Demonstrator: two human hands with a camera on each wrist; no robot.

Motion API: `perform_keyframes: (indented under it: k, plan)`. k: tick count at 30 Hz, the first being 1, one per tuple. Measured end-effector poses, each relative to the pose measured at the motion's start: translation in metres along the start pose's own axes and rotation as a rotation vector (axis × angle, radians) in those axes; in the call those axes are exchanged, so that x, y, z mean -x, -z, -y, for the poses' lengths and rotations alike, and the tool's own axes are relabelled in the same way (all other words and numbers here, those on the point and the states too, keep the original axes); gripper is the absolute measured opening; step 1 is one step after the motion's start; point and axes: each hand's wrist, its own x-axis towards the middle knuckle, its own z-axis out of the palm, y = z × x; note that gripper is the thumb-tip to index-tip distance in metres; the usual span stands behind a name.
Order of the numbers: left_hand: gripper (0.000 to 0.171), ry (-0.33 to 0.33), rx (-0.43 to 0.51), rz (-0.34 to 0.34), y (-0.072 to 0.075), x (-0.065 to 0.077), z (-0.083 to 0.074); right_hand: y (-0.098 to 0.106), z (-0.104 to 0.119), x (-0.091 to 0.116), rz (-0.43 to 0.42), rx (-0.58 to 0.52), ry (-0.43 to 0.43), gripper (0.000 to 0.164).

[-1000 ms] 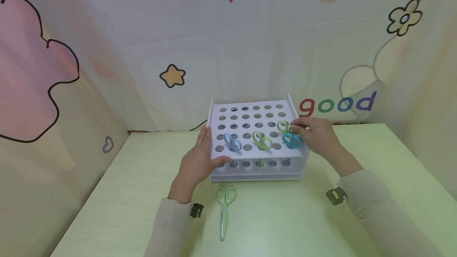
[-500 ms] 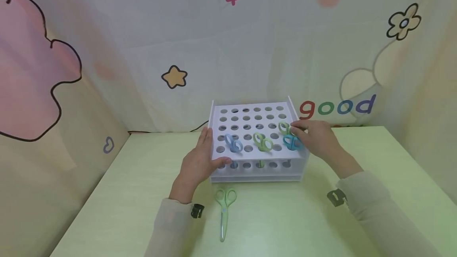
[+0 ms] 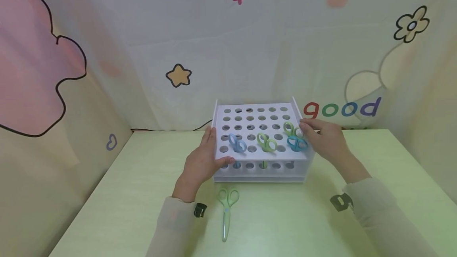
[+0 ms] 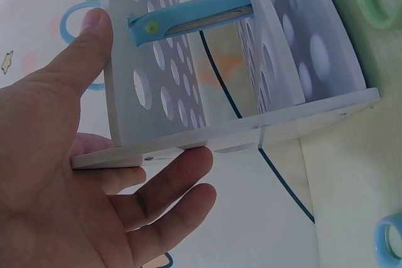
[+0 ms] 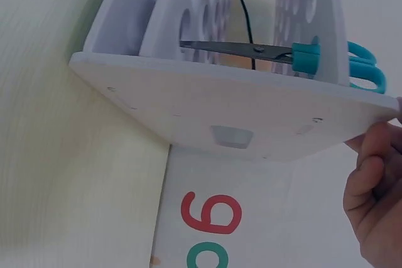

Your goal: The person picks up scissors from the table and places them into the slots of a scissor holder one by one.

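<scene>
A white rack [image 3: 250,156] with rows of round holes stands on the table. Two pairs of light green scissors [image 3: 267,142], a light blue pair [image 3: 237,143] and a teal pair [image 3: 297,143] hang in it, handles up. Their blades pass through the holes, as the teal scissors [image 5: 304,58] show in the right wrist view. My left hand [image 3: 200,161] grips the rack's left side, thumb on the front top edge and fingers along the side panel [image 4: 188,142]. My right hand [image 3: 326,138] pinches the upper edge of the right side panel [image 5: 239,105], beside the rear green handle.
Another pair of light green scissors [image 3: 226,213] lies on the table [image 3: 278,217] in front of the rack, points towards me. A printed curtain [image 3: 250,50] hangs close behind. A dark cord [image 3: 203,125] runs along the table's back edge.
My right fingertips have shifted slightly right, away from the rear green scissors handle and onto the side panel's edge. The left hand keeps its hold. The head view has moved slightly.
</scene>
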Motion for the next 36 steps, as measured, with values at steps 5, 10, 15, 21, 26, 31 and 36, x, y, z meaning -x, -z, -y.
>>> perform_keyframes:
  k: [5,10,15,21,26,31,36]
  plan:
    - [0.116,0.002,0.001,0.002,0.000,0.001,-0.001,0.004,0.002,0.010,-0.115,-0.099,0.043,0.051]
    - [0.115,0.003,0.012,0.002,0.002,0.002,-0.001,0.004,0.010,0.022,-0.224,-0.208,0.137,0.039]
    - [0.116,0.003,0.009,0.005,0.002,0.002,0.000,0.001,0.017,0.031,-0.237,-0.314,0.167,0.035]
    - [0.116,-0.001,0.005,0.005,0.001,0.002,0.001,-0.008,0.029,0.042,-0.237,-0.398,0.236,0.026]
    - [0.117,-0.002,0.004,0.003,0.001,0.001,0.000,-0.022,0.036,0.051,-0.183,-0.502,0.263,0.020]
    - [0.117,0.000,0.002,0.007,0.000,0.001,0.000,-0.042,0.040,0.060,-0.087,-0.607,0.270,0.018]
    - [0.116,-0.007,0.002,0.004,0.001,0.002,0.001,-0.064,0.040,0.065,0.009,-0.646,0.279,0.015]
